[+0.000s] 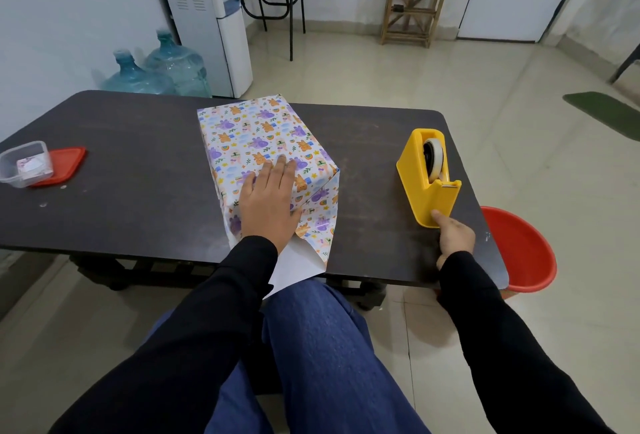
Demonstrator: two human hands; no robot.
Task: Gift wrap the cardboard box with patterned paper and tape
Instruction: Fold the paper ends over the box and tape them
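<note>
box [263,128] mid-frame, papered, near end open | left hand [268,203] flat on top, released | right hand [455,238] touching tape dispenser [415,170], grip unclear

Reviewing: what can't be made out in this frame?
Head view:
The cardboard box: entirely covered by patterned paper.
The paper seam: under the flat left hand.
Whether the right hand grips the tape dispenser: fingers tucked out of sight.
Contents of the clear container: too small.

Box hidden under paper [263,132], R hand [455,238] fingers out of sight, tub [523,253] part behind table [138,191]
</note>
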